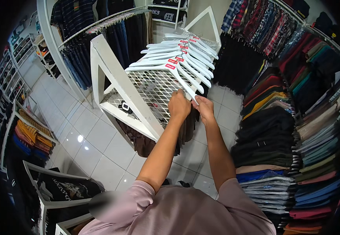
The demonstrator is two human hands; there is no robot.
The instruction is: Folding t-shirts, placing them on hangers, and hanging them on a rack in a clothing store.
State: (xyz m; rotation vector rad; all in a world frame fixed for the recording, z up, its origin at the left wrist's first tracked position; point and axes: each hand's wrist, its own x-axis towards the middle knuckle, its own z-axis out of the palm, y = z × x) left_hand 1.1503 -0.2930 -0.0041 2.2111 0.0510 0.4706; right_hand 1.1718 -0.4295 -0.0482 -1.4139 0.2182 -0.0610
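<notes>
White clothes hangers [184, 77] with red stickers lie in an overlapping row on a white metal mesh rack with triangular end frames [123, 82]. My right hand [205, 109] pinches the tip of the nearest hanger's right arm between thumb and fingers. Just left of it, my left hand [180, 105] rests at the edge of the mesh top with its fingers curled; whether it grips anything is hidden. Dark brown garments [187, 130] hang beneath the rack. Some small items show dimly through the mesh.
Jeans and trousers [120, 38] hang on a curved rail beyond the rack. Stacked folded clothes [264, 141] and hanging shirts [256, 26] line the right side. A white-framed rack [67, 202] with black garments stands at lower left. White floor tiles [95, 133] show between the racks.
</notes>
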